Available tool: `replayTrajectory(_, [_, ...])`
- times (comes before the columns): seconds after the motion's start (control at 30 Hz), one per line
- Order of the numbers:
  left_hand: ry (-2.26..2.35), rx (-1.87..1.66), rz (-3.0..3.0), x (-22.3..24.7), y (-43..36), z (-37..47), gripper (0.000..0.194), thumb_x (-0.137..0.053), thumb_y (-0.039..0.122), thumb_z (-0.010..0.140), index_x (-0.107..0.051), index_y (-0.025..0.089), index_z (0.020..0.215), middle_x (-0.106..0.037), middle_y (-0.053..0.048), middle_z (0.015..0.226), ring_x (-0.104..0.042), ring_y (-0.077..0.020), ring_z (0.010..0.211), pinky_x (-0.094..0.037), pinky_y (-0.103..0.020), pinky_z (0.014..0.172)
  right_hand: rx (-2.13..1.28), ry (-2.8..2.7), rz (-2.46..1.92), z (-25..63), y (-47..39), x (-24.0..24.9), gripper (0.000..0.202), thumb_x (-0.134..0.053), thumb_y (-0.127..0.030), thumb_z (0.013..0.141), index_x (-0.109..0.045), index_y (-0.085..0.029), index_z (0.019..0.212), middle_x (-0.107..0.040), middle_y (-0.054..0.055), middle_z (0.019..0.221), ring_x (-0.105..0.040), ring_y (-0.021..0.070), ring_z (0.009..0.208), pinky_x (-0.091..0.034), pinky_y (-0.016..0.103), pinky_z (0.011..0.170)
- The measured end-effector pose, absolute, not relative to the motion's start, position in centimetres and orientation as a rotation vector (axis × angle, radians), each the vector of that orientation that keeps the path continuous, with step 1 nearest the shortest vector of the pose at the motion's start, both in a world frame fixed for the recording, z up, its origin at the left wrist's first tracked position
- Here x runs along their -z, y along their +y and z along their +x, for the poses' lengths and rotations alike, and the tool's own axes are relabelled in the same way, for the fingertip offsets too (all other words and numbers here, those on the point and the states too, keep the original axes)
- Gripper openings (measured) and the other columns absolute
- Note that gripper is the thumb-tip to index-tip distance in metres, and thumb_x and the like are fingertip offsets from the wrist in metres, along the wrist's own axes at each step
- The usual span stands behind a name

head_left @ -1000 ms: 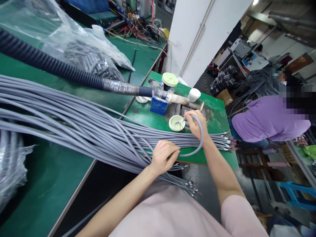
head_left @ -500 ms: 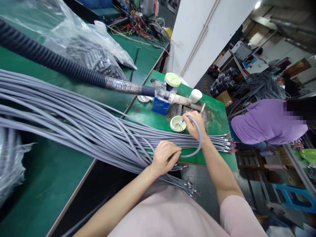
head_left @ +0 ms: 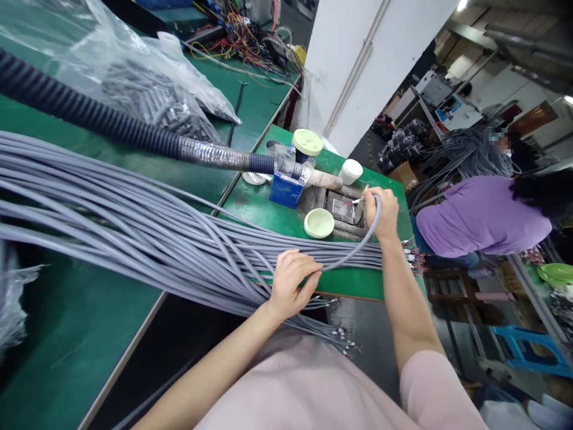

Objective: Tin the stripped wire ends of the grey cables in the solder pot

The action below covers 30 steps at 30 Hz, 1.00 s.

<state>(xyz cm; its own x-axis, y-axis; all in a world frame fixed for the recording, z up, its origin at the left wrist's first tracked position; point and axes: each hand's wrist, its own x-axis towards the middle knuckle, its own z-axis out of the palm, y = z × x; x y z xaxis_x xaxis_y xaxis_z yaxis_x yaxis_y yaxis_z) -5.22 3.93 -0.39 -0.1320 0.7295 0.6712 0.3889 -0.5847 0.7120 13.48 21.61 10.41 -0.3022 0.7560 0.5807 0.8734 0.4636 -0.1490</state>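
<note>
My right hand (head_left: 384, 214) is closed around a grey cable (head_left: 375, 230) just behind its stripped end. The thin wires at that end touch or hover over the shiny surface of a square solder pot (head_left: 344, 208); I cannot tell which. From there the cable bends down in a curve to my left hand (head_left: 295, 280), whose thumb and fingers close on it beside the cable bundle (head_left: 188, 239). A pale green bowl (head_left: 319, 223) stands just left of the pot. Above the pot is the nozzle (head_left: 326, 179) of a black corrugated hose (head_left: 134, 128).
Behind the pot stand a blue box (head_left: 285, 190), a jar with a green lid (head_left: 307, 142) and a white tub (head_left: 351, 171). A plastic bag of grey parts (head_left: 156, 98) lies on the bench. At right a person in purple (head_left: 483, 215) works; a blue stool (head_left: 530, 352) is below.
My right hand has moved right and slightly up, carrying the cable's wire end from the pale green bowl to the solder pot. My left hand stays nearly in place on the cable.
</note>
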Motion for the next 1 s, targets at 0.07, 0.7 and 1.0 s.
replayTrajectory(0.07, [1.257, -1.77, 1.858, 0.4, 3.9, -5.2, 0.017, -0.06, 0.016, 0.082, -0.065, 0.022, 0.097, -0.071, -0.004, 0.087, -0.064, -0.0189, 0.089, -0.041, -0.044, 0.096, 0.24, -2.134, -1.388, 13.9, 22.7, -9.8, 0.024, -0.046, -0.033, 0.093, -0.066, -0.022, 0.084, -0.069, 0.005, 0.084, -0.057, 0.0243, 0.083, -0.04, 0.036, 0.079])
replayTrajectory(0.7, [1.261, -1.728, 1.876, 0.0, 4.1, -5.3, 0.015, -0.059, 0.016, 0.082, -0.065, 0.022, 0.095, -0.072, -0.004, 0.085, -0.065, -0.0183, 0.087, -0.042, -0.043, 0.095, 0.098, -2.209, -1.517, 14.4, 26.2, -6.3, 0.025, -0.046, -0.031, 0.091, -0.067, -0.021, 0.082, -0.07, 0.005, 0.081, -0.059, 0.0227, 0.081, -0.043, 0.033, 0.079])
replayTrajectory(1.0, [1.183, -1.7, 1.702, -0.5, 4.2, -5.3, 0.013, -0.059, 0.018, 0.084, -0.068, 0.021, 0.093, -0.072, -0.003, 0.082, -0.064, -0.018, 0.082, -0.042, -0.042, 0.093, 0.015, -2.159, -1.132, 14.4, 18.2, -11.2, 0.019, -0.05, -0.03, 0.091, -0.068, -0.025, 0.088, -0.07, 0.005, 0.09, -0.061, 0.0238, 0.091, -0.046, 0.041, 0.086])
